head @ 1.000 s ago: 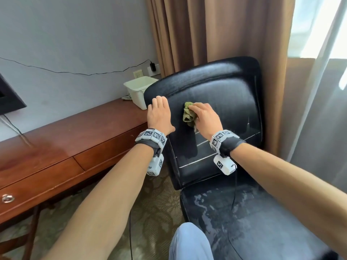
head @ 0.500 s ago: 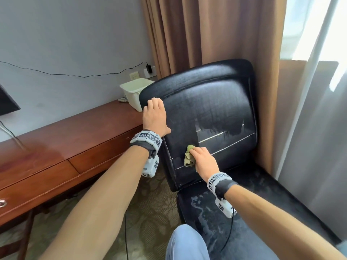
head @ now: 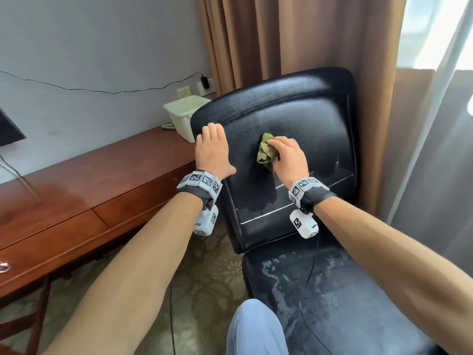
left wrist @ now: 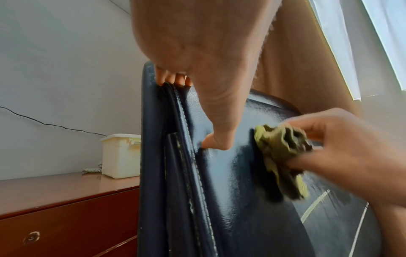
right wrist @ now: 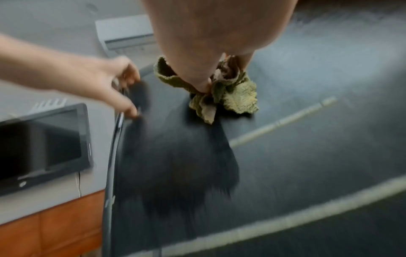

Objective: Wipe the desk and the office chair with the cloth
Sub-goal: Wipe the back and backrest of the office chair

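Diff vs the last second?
The right hand carried the crumpled green cloth down the black leather backrest, then back up to mid-height, leaving a darker streak. Left hand stayed gripping the backrest's left edge.

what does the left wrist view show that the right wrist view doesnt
Only the left wrist view shows the white bin on the desk, the coiled phone cord beside it, the brown curtain, and the left hand's fingers hooked over the chair back's edge.

Only the right wrist view shows the dark screen and the wall air conditioner.

Both show the right hand holding the green cloth against the black chair back, and the left hand at its side edge.
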Demonstrator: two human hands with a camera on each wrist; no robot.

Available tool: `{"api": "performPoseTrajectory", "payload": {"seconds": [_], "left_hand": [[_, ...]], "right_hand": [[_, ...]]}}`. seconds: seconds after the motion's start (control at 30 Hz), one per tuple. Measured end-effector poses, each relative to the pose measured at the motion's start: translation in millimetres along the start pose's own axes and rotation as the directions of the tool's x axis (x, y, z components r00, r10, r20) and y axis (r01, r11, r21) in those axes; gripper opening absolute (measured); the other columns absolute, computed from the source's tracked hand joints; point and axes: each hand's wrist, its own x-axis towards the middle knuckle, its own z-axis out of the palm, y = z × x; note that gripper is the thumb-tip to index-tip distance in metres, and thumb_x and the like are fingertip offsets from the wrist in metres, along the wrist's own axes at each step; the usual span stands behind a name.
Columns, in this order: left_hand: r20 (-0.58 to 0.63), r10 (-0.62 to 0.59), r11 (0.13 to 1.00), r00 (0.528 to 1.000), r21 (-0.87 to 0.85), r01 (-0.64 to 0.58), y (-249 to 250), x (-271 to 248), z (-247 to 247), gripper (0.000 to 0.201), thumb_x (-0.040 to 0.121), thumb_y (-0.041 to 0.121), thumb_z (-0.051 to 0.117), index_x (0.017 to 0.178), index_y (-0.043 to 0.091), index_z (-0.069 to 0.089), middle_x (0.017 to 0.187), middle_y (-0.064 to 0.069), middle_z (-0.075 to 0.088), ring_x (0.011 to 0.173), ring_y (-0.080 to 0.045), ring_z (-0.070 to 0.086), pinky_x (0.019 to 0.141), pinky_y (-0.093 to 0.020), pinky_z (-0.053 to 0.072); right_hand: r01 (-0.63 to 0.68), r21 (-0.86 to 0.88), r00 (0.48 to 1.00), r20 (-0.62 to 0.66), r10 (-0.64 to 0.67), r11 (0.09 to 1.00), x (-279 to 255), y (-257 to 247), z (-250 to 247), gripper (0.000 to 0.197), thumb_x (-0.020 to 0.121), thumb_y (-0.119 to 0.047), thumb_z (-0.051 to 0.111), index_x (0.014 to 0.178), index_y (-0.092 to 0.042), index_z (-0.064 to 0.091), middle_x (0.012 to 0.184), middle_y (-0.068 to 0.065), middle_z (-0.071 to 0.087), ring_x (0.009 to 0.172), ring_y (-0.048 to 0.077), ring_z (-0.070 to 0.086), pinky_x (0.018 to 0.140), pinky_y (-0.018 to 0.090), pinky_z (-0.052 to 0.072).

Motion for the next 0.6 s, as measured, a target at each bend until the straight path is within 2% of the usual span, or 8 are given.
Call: {"api": "performPoseTrajectory", "payload": {"seconds": [0.07,0.17,0.27,0.4,0.47,0.53,0.6], "left_hand": [[0.007,0.001,1.0,1.0,0.002,-0.001,-2,1,1,0.113,0.054,0.064,0.086,0.135,0.003,0.037,0.127,-0.009,0.044,0.111,-0.025,0.045,0.095,-0.035,0.044],[0.018,-0.003,1.0,1.0,0.015,0.003,-2,2,1,0.113,0.053,0.065,0.085,0.134,0.003,0.038,0.126,-0.009,0.044,0.109,-0.025,0.045,0.093,-0.036,0.044],[0.029,0.006,0.999,1.0,0.032,-0.007,-1,0,1,0.119,0.054,0.067,0.084,0.14,0.001,0.033,0.133,-0.011,0.042,0.115,-0.027,0.044,0.098,-0.037,0.043],[0.036,0.014,0.999,0.999,0.049,-0.016,1,-3,-4,0.122,0.056,0.069,0.083,0.143,0.0,0.031,0.136,-0.012,0.042,0.117,-0.027,0.044,0.099,-0.036,0.043],[0.028,0.01,0.998,1.0,0.06,-0.012,2,-3,-6,0.121,0.056,0.068,0.083,0.142,0.001,0.033,0.134,-0.012,0.042,0.115,-0.027,0.044,0.098,-0.036,0.043],[0.029,0.007,0.998,1.0,0.065,-0.008,3,-2,-6,0.12,0.055,0.068,0.083,0.141,0.001,0.033,0.134,-0.012,0.042,0.115,-0.026,0.044,0.097,-0.036,0.043],[0.031,0.004,0.998,1.0,0.07,-0.006,3,-1,-5,0.12,0.055,0.068,0.082,0.14,0.001,0.032,0.134,-0.012,0.042,0.115,-0.027,0.044,0.097,-0.036,0.043]], "right_hand": [[-0.046,-0.002,0.999,0.018,0.046,0.999,-24,3,17,0.052,0.075,0.007,0.065,0.121,-0.014,0.071,0.125,-0.001,0.068,0.112,0.029,0.058,0.086,0.04,0.055],[-0.039,-0.017,0.992,0.121,0.041,0.999,-78,17,37,0.053,0.073,0.007,0.066,0.122,-0.014,0.069,0.123,-0.001,0.067,0.112,0.028,0.057,0.081,0.043,0.058],[-0.042,-0.013,0.973,0.228,0.044,0.999,-125,31,44,0.046,0.075,0.007,0.067,0.117,-0.011,0.07,0.118,0.003,0.068,0.107,0.032,0.06,0.079,0.045,0.058],[-0.031,-0.067,0.936,0.347,0.052,0.997,-130,37,30,0.042,0.076,0.003,0.071,0.112,-0.017,0.072,0.117,-0.005,0.068,0.105,0.026,0.059,0.078,0.043,0.056],[0.016,-0.053,0.963,0.268,-0.001,0.998,-119,37,17,0.044,0.077,0.002,0.074,0.116,-0.018,0.072,0.121,-0.005,0.069,0.107,0.026,0.06,0.08,0.041,0.057],[0.068,-0.02,0.993,0.101,-0.065,0.998,-100,37,5,0.046,0.076,0.004,0.074,0.118,-0.015,0.073,0.123,-0.002,0.07,0.109,0.027,0.061,0.085,0.036,0.057],[0.086,-0.021,0.995,-0.038,-0.087,0.996,-69,36,-6,0.05,0.076,0.005,0.071,0.121,-0.016,0.072,0.126,-0.003,0.069,0.111,0.026,0.061,0.088,0.033,0.055]]}}
